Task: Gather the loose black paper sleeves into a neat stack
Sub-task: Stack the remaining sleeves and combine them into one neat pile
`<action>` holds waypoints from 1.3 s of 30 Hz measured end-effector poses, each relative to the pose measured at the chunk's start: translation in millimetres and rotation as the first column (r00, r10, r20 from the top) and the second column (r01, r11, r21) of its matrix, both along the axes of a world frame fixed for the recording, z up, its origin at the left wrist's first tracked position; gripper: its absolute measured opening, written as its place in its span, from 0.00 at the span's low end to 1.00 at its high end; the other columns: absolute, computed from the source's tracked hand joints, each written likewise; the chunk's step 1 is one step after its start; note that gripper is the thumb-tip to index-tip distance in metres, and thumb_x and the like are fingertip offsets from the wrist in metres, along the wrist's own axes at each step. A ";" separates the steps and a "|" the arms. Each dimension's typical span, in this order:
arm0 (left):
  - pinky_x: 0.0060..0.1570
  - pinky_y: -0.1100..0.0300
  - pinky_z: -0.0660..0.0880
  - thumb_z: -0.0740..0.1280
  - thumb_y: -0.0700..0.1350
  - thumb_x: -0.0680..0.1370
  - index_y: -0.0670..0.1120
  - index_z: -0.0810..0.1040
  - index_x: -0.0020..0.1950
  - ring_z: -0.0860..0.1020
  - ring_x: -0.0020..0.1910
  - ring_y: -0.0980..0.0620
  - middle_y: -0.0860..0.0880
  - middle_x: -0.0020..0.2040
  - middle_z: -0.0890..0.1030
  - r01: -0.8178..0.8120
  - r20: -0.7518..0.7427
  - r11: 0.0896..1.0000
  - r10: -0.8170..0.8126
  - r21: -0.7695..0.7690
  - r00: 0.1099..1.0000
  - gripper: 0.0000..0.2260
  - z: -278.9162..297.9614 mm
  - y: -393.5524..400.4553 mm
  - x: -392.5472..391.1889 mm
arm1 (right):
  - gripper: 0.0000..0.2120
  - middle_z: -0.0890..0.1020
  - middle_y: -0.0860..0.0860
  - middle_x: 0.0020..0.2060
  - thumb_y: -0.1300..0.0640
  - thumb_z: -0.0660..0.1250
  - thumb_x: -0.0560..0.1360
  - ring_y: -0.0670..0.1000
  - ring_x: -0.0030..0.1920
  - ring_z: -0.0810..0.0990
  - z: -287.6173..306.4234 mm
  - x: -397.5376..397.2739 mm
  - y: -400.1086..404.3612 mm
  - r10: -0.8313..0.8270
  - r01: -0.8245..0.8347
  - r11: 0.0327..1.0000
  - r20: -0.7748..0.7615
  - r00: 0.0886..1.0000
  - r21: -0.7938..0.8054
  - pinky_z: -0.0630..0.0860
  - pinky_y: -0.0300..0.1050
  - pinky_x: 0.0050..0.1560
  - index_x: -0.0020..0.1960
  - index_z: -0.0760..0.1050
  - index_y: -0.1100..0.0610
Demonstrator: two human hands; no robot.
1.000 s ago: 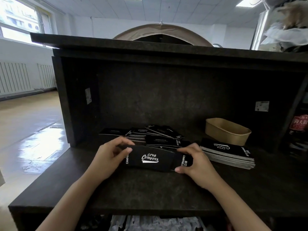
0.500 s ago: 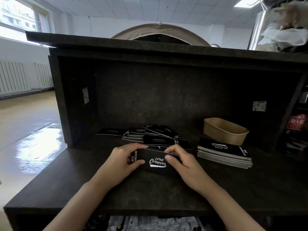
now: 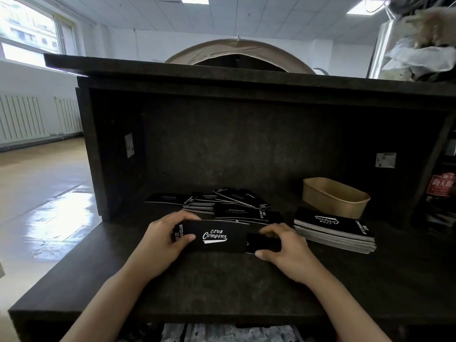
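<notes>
A small bundle of black paper sleeves [image 3: 217,236] with white "Club Camping" print sits low over the dark counter [image 3: 222,287], held between both hands. My left hand [image 3: 162,239] grips its left end, thumb on the front face. My right hand [image 3: 283,245] grips the right end, fingers curled over the top, where one sleeve sticks out to the right. Behind them lies a loose, fanned pile of black sleeves [image 3: 229,206]. A neat stack of sleeves [image 3: 335,230] lies to the right.
A tan paper bowl [image 3: 335,199] stands behind the neat stack at the back right. A dark back wall and an overhanging upper shelf [image 3: 246,75] enclose the counter. A red-labelled object [image 3: 443,188] stands at the far right. The counter's front edge is near my forearms.
The view has risen a little. My right hand has slid from the bundle's front to its right end, baring the print, and a sleeve now sticks out to the right.
</notes>
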State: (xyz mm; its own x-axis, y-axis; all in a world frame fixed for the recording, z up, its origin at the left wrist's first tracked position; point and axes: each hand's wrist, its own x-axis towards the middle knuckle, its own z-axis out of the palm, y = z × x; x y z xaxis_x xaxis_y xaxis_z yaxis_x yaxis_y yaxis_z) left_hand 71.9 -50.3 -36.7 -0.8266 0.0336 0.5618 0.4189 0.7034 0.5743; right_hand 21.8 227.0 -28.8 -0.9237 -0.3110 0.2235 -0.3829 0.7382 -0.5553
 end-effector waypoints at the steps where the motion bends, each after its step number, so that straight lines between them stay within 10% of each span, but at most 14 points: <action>1: 0.53 0.59 0.78 0.72 0.41 0.74 0.60 0.77 0.56 0.79 0.52 0.63 0.61 0.52 0.80 0.012 0.006 1.000 -0.012 0.000 1.000 0.16 -0.1 0.8 0.2 | 0.23 0.71 0.43 0.55 0.50 0.75 0.70 0.44 0.60 0.71 1.0 -0.3 1.8 0.000 0.001 0.999 0.023 1.000 -0.032 0.66 0.47 0.67 0.62 0.72 0.44; 6: 0.53 0.61 0.79 0.72 0.40 0.74 0.60 0.76 0.62 0.80 0.53 0.64 0.60 0.55 0.80 0.046 0.022 0.999 -0.046 0.030 0.999 0.21 -1.1 5.8 -0.3 | 0.20 0.73 0.47 0.53 0.68 0.69 0.73 0.46 0.57 0.76 1.9 1.1 4.2 0.067 -0.042 0.927 0.054 0.996 -0.373 0.74 0.44 0.63 0.53 0.78 0.44; 10: 0.57 0.63 0.77 0.72 0.44 0.75 0.61 0.72 0.68 0.76 0.59 0.67 0.64 0.61 0.77 0.062 0.013 0.997 -0.062 -0.034 0.998 0.24 -3.2 11.4 -2.5 | 0.13 0.78 0.43 0.51 0.58 0.59 0.81 0.41 0.55 0.77 7.6 9.8 -2.7 0.155 -0.132 0.856 0.005 0.988 -0.501 0.72 0.42 0.60 0.50 0.80 0.45; 17: 0.60 0.64 0.72 0.69 0.51 0.76 0.60 0.59 0.71 0.68 0.60 0.69 0.65 0.62 0.64 0.032 0.039 0.988 -0.027 -0.148 0.999 0.27 -5.4 25.4 -2.3 | 0.12 0.83 0.45 0.49 0.60 0.68 0.76 0.41 0.53 0.81 8.4 21.9 -14.0 0.333 -0.326 0.881 -0.039 0.942 -0.342 0.78 0.38 0.53 0.54 0.71 0.45; 23: 0.56 0.64 0.74 0.64 0.57 0.78 0.60 0.67 0.64 0.74 0.55 0.65 0.63 0.58 0.71 0.087 0.070 0.948 -0.069 -0.305 0.995 0.16 -0.4 29.0 -2.6 | 0.17 0.79 0.36 0.54 0.60 0.67 0.76 0.36 0.58 0.75 4.3 13.7 -9.2 0.168 -0.213 0.951 -0.204 0.965 -0.222 0.72 0.36 0.59 0.59 0.75 0.41; 28: 0.51 0.67 0.73 0.57 0.54 0.80 0.54 0.77 0.53 0.78 0.48 0.63 0.59 0.47 0.79 0.032 0.012 0.993 -0.031 -0.116 0.999 0.11 15.4 7.8 -32.7 | 0.18 0.77 0.37 0.55 0.64 0.65 0.76 0.34 0.59 0.73 0.1 10.6 -8.0 0.133 -0.190 0.962 -0.271 0.954 -0.196 0.65 0.23 0.57 0.57 0.76 0.42; 33: 0.66 0.48 0.70 0.60 0.43 0.81 0.49 0.67 0.72 0.73 0.66 0.43 0.44 0.69 0.71 -0.295 0.114 0.848 0.378 -0.439 0.919 0.19 17.1 -55.7 -107.0 | 0.17 0.77 0.37 0.53 0.65 0.64 0.77 0.35 0.57 0.74 -0.2 7.5 -11.2 0.102 -0.155 0.968 -0.254 0.962 -0.197 0.67 0.25 0.53 0.54 0.74 0.43; 39: 0.76 0.44 0.46 0.48 0.54 0.84 0.55 0.52 0.78 0.54 0.78 0.49 0.50 0.79 0.56 -0.143 0.348 0.758 0.447 -0.636 0.824 0.22 0.8 -52.8 -129.7 | 0.16 0.78 0.37 0.52 0.66 0.64 0.76 0.33 0.56 0.73 -1.4 2.8 -9.6 0.083 -0.142 0.967 -0.262 0.961 -0.214 0.68 0.22 0.51 0.54 0.75 0.45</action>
State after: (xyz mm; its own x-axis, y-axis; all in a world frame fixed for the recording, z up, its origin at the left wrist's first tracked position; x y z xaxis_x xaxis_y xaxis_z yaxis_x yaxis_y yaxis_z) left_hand -57.8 -103.2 -35.9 -0.9939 -0.0772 0.0784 -0.0697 0.9931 0.0941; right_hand 24.6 217.4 -30.1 -0.7912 -0.3233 0.5190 -0.6039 0.5469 -0.5799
